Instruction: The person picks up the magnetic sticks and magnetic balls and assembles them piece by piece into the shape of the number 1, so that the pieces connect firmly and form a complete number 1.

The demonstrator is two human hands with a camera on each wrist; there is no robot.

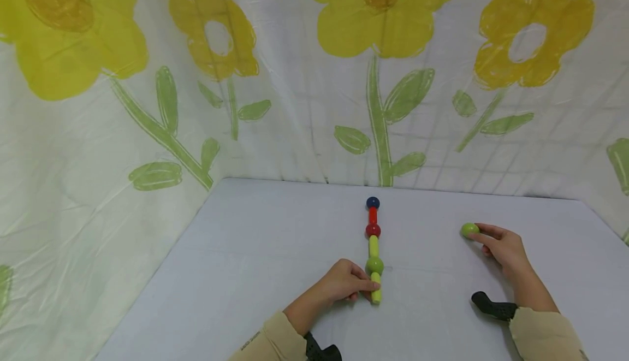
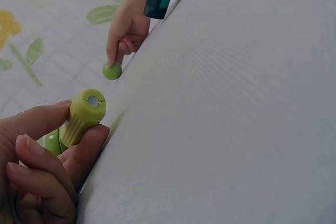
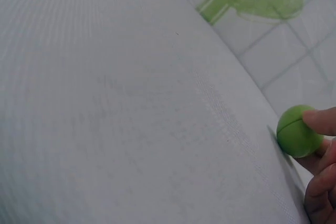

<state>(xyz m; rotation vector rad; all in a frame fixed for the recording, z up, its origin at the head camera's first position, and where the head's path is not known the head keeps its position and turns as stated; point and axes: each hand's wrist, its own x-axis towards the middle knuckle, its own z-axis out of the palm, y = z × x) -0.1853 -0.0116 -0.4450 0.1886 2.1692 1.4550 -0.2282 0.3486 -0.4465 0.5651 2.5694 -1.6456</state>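
Observation:
A straight chain of balls and rods runs away from me on the table. From its far end come a blue ball [image 1: 373, 202], a red rod [image 1: 373, 216], a red ball [image 1: 373, 230], a yellow-green rod [image 1: 374, 246], a green ball [image 1: 375, 265] and a near yellow-green rod [image 1: 375, 295]. My left hand [image 1: 344, 282] pinches that near rod between thumb and finger; the left wrist view shows its ribbed side and a silvery disc [image 2: 93, 100] in its end. Off to the right, a loose green ball [image 3: 296, 132] is pinched by my right hand [image 1: 506, 249].
The white table [image 1: 245, 230] ends at the back against a white curtain [image 1: 295, 131] painted with yellow flowers. Black straps or mounts sit at both wrists, the right one [image 1: 491, 306] jutting out over the table beside the beige sleeve [image 1: 545, 333].

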